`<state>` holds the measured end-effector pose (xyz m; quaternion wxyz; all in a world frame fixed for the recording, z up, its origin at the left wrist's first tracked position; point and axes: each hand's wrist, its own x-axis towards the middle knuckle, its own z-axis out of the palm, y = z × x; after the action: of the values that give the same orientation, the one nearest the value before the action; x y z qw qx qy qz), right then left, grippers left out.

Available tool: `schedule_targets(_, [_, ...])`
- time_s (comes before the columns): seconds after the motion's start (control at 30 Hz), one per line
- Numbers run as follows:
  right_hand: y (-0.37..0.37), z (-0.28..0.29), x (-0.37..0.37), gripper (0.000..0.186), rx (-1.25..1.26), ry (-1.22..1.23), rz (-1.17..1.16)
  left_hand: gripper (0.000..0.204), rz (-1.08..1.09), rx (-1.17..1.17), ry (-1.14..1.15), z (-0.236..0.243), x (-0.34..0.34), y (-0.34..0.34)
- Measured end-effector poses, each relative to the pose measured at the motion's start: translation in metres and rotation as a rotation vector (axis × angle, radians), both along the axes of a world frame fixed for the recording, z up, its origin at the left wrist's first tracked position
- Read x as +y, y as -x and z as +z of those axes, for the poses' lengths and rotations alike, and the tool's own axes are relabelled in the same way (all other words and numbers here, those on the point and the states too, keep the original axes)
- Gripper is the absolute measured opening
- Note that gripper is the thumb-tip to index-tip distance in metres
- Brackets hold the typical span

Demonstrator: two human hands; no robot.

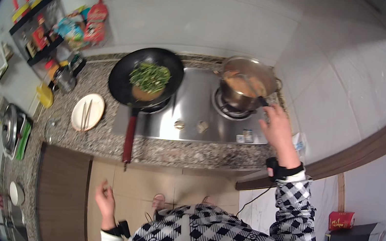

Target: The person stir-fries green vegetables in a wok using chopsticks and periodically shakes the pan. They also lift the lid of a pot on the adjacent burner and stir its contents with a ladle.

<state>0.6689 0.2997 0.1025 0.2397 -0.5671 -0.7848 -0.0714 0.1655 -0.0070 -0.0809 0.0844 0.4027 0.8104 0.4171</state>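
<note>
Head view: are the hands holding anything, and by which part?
The right hand holds a utensil by its dark handle; the left hand is empty.

Stove (191,95) set in counter (198,155). Wok (123,73) on L burner (156,108), greens (149,77) in wok; wok handle (130,136) points to front, past counter edge. Pot (234,99) on R burner (219,106), R of wok; utensil (263,101) in pot, grip over front R rim. Knobs (179,125) at stove front, btwn burners. Plate (76,119) on counter, L of stove, w/ chopsticks (86,114) on it. Bags (96,23) behind plate.
</note>
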Motion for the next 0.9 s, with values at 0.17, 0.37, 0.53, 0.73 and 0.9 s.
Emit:
schedule_targets(0.17, [-0.015,0.007,0.024,0.028,-0.035,0.124,0.007,0.025,-0.154,-0.145,0.115,-0.008,-0.009,-0.112])
schedule_targets(0.37, [-0.054,0.027,0.06,0.032,-0.199,0.079,-0.08,0.021,-0.398,-0.106,0.172,0.028,0.009,-0.155])
schedule_targets(0.53, [-0.082,0.041,0.051,0.029,-0.216,0.116,-0.048,0.021,-0.436,-0.086,0.182,0.042,0.028,-0.164])
schedule_targets(0.73, [-0.093,0.07,0.028,0.026,-0.197,0.185,0.004,0.02,-0.512,-0.026,0.195,0.063,0.042,-0.158])
schedule_targets(0.9, [-0.09,0.077,0.022,0.029,-0.163,0.214,0.105,0.02,-0.48,-0.006,0.203,0.076,0.046,-0.146])
